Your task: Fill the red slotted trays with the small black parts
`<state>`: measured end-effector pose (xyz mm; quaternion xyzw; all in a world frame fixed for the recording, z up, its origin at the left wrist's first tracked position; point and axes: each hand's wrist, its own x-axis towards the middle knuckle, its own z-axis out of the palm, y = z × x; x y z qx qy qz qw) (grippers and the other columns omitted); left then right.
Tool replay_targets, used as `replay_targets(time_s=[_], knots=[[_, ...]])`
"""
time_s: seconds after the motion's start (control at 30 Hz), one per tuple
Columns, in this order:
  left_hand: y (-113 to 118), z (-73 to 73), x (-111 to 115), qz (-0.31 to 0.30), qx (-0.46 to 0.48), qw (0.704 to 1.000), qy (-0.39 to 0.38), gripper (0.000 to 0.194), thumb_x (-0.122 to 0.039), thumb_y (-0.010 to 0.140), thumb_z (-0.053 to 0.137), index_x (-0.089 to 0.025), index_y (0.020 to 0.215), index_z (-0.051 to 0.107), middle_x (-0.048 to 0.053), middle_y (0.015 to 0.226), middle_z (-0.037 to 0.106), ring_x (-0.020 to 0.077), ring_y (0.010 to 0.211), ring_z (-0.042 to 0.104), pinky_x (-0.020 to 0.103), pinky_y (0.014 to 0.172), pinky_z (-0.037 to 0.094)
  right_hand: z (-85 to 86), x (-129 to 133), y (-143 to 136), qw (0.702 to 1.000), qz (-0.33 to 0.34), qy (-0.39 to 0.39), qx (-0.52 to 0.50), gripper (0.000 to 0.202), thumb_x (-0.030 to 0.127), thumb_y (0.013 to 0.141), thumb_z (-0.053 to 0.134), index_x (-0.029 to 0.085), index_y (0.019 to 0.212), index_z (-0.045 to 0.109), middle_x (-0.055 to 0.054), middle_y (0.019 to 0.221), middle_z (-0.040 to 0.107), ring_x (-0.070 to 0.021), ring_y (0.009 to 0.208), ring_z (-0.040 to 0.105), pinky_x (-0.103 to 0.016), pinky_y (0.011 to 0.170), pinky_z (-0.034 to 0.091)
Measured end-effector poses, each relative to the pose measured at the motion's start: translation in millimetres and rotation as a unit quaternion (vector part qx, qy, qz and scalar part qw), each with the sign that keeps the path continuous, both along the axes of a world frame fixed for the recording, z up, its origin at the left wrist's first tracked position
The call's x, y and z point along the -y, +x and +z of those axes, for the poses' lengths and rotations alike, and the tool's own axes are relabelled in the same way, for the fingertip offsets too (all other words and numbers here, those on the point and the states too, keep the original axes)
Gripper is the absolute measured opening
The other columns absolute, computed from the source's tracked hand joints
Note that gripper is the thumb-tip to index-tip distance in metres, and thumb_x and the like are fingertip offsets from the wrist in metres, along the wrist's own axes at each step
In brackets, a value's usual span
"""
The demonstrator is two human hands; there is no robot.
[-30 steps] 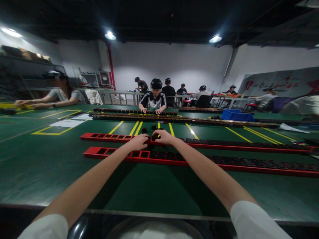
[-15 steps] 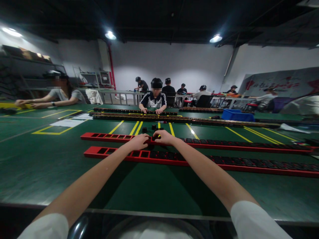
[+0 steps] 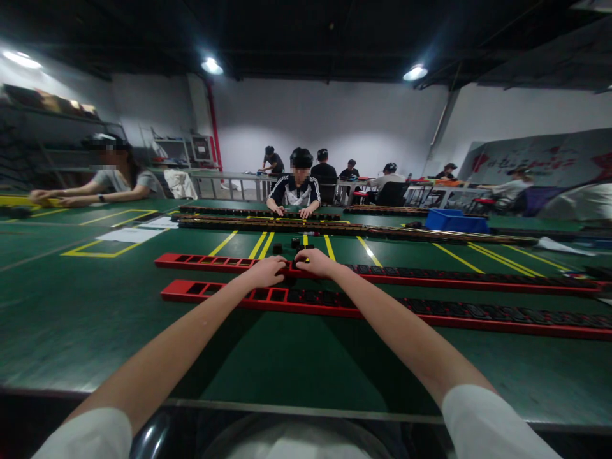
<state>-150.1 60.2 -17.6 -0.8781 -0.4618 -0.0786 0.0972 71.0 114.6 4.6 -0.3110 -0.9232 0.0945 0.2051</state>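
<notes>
Two long red strips with square slots lie across the green table; the slots of the far strip (image 3: 224, 264) and of the near strip (image 3: 182, 290) look vacant at the left and hold black pieces to the right. My left hand (image 3: 269, 271) rests at the far strip with curled fingers, and what they grip is too small to make out. Beside it, my right hand (image 3: 313, 262) is bent over the same strip, fingertips closed at a dark piece that is mostly hidden. Small black blocks (image 3: 295, 243) sit just beyond my hands.
Long dark rails (image 3: 382, 231) cross the table farther back, near a blue bin (image 3: 456, 221). White papers (image 3: 131, 235) lie at the left. A person (image 3: 294, 191) sits opposite, hands on the table; another person (image 3: 119, 178) is at the left.
My right hand has shifted very slightly at the far strip. My left hand stays almost in place.
</notes>
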Motion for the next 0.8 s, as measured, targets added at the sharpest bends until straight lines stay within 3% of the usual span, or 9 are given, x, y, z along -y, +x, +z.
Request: replay_targets(time_s=[0.27, 0.8], knots=[[-0.2, 1.5, 1.4, -0.003, 0.006, 1.000, -0.004, 0.030, -0.031, 0.090, 0.054, -0.015, 0.108, 0.070, 0.013, 0.138, 0.059, 0.0271, 0.120, 0.059, 0.038, 0.105, 0.046, -1.6, -0.6, 0.6, 0.999, -0.018, -0.050, 0.004, 0.023, 0.025, 0.089, 0.065, 0.017, 0.109, 0.072, -0.006, 0.097, 0.076, -0.0177, 0.086, 0.069, -0.026, 0.077, 0.050], [1.0, 1.7, 1.4, 0.003, 0.006, 1.000, -0.012, 0.031, -0.030, 0.090, 0.054, -0.015, 0.111, 0.070, 0.013, 0.136, 0.059, 0.0278, 0.119, 0.060, 0.038, 0.104, 0.046, 6.9, 9.1, 1.3, 0.998, 0.023, -0.031, 0.044, 0.032, 0.024, 0.094, 0.056, 0.018, 0.123, 0.069, -0.010, 0.118, 0.072, -0.0229, 0.106, 0.067, -0.033, 0.095, 0.048]])
